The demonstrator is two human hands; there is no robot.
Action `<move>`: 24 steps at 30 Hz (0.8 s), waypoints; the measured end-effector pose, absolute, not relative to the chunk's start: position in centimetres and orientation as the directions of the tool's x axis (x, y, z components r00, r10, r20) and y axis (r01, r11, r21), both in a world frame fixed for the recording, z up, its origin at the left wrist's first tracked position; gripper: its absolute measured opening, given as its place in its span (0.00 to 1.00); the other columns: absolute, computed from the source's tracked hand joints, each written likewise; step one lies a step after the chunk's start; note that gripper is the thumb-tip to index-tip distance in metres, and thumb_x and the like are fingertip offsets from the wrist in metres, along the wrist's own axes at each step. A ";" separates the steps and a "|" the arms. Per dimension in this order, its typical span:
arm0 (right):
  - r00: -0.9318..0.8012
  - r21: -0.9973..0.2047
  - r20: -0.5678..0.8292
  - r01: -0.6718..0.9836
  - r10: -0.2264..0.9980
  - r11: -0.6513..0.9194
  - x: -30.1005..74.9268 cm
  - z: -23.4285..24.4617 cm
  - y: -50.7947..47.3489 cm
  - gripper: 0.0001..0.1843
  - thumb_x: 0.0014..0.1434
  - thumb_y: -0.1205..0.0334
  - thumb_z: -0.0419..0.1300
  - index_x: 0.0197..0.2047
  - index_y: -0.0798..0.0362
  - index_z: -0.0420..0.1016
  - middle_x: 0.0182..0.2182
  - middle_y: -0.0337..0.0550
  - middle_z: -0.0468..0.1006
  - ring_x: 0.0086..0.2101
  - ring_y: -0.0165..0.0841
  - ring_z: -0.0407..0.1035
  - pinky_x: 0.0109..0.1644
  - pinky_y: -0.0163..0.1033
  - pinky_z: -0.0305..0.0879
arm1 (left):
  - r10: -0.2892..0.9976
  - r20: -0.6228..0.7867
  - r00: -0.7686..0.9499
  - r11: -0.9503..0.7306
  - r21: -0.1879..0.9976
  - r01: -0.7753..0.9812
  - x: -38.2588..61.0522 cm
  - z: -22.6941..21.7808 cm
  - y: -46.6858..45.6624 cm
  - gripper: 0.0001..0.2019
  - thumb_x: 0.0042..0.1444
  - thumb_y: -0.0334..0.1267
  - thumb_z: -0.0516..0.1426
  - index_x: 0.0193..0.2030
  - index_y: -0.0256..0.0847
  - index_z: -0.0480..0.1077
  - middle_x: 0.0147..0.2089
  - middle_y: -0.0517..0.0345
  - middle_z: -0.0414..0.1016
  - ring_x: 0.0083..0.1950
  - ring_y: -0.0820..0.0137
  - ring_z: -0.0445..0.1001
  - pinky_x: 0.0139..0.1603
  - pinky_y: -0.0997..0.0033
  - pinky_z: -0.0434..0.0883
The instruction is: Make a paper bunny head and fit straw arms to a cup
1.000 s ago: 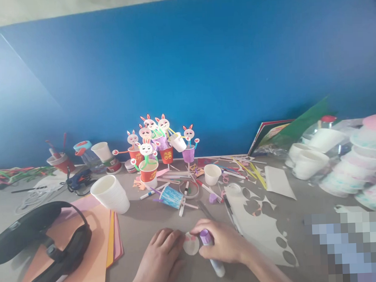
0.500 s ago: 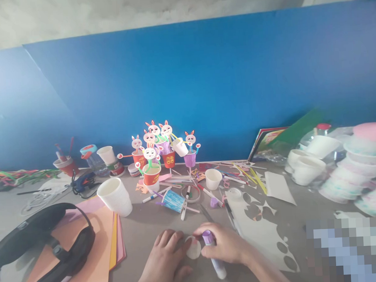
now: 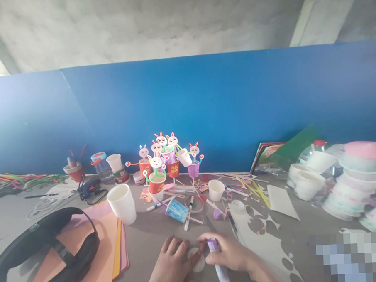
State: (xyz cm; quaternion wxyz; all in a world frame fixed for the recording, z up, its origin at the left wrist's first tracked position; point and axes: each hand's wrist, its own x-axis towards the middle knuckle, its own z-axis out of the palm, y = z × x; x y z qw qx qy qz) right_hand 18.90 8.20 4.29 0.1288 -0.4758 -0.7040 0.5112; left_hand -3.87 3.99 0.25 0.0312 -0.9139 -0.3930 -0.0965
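Observation:
My left hand (image 3: 173, 262) lies low on the table with its fingers stretched out, and its index finger rests across a small white paper disc (image 3: 198, 264). Just to the right, my right hand (image 3: 230, 252) grips a glue stick (image 3: 221, 272) with a purple top end and a pale body. The stick slants, purple end up. Its fingertips come close to the left index finger at the disc's upper edge; whether they touch the disc I cannot tell. Beyond the hands lies a cup coloured blue (image 3: 177, 211), tipped over, with sticks attached.
Rabbit-faced paper cup figures (image 3: 157, 182) stand at the back. A white cup (image 3: 122, 204) and black headset (image 3: 66, 256) sit left, the headset over coloured paper (image 3: 102, 261). Right are a cut-out white sheet (image 3: 258, 248), stacked bowls (image 3: 342, 192) and scattered markers (image 3: 216, 208).
The view has tilted upward, so the table sits lower in the picture. My left index finger reaches further over the disc. My right hand still holds the glue stick.

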 end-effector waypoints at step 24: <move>0.016 -0.938 -0.261 -0.240 0.965 -0.249 19.8 3.4 6.7 0.26 0.44 0.35 0.70 0.24 0.53 0.81 0.21 0.36 0.68 0.24 0.28 0.60 0.24 0.30 0.60 | 0.510 0.433 0.744 -0.758 -0.182 0.626 -6.3 -3.7 6.4 0.18 0.67 0.46 0.56 0.61 0.48 0.66 0.48 0.59 0.80 0.43 0.65 0.76 0.46 0.70 0.71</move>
